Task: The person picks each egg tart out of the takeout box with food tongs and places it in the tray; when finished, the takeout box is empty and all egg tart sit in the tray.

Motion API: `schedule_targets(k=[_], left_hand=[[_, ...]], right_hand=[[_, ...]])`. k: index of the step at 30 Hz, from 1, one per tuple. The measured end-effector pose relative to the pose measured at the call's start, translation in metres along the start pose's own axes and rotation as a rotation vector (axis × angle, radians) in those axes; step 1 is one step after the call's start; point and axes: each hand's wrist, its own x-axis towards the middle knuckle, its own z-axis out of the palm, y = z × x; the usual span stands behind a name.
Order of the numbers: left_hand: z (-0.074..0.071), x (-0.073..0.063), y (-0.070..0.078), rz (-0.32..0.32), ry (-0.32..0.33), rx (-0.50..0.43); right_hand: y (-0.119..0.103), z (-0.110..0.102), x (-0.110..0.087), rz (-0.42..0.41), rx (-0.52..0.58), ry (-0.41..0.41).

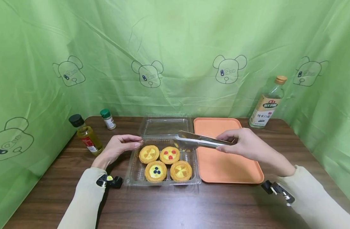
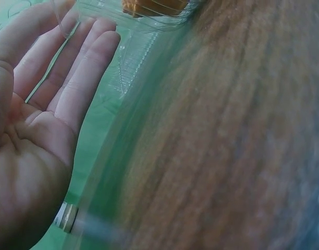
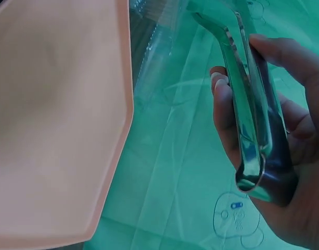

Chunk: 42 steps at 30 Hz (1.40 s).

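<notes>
the thumb and fingertips of my left hand [image 1: 117, 148] are together, pinching the left rim of the clear plastic clamshell box [image 1: 136, 176] at its rear corner. my right hand [image 1: 245, 143] is clamped on the stainless-steel tongs [image 1: 203, 142], thumb on one side and fingers on the other, with the two arms pressed nearly together. the tongs reach leftward from those fingers, their ends over the right rear of the box; whether they grip anything i cannot tell.

to the right of my left fingertips and nearer to me, four tarts sit in the box: a wedge-topped tart [image 1: 149, 154] closest to those fingers, a red-dotted tart [image 1: 170, 155] beside it, and in the front row a blueberry tart [image 1: 156, 171] and a second wedge-topped tart [image 1: 181, 171]. the clear lid [image 1: 167, 126] lies folded back, beyond my left fingertips.

below my right fingers is the orange tray [image 1: 229, 171], just beside the box. past them, to the right, stands the white rice vinegar bottle [image 1: 263, 111]. left of my left fingers is the black-capped oil bottle [image 1: 90, 139], and farther off behind it the green-capped seasoning jar [image 1: 108, 120].
</notes>
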Motion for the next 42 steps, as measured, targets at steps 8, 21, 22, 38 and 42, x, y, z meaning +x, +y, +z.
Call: schedule_targets(k=[8,21,22,38,42], left_hand=[[-0.001,0.000,0.000,-0.002,0.009,-0.003],[0.001,-0.001,0.000,-0.005,0.009,0.011],[0.001,-0.001,0.001,-0.006,0.009,0.012],[0.000,0.002,-0.002,0.008,-0.009,-0.012],[-0.001,0.001,-0.002,0.013,-0.004,0.000]], right_hand=[[-0.009,0.010,0.009,-0.032,0.002,-0.077],[-0.024,0.019,0.019,-0.043,-0.065,-0.113],[-0.025,0.019,0.020,-0.039,-0.068,-0.115],[-0.038,0.020,0.023,0.064,-0.083,-0.170],[-0.042,0.020,0.024,0.074,-0.076,-0.186]])
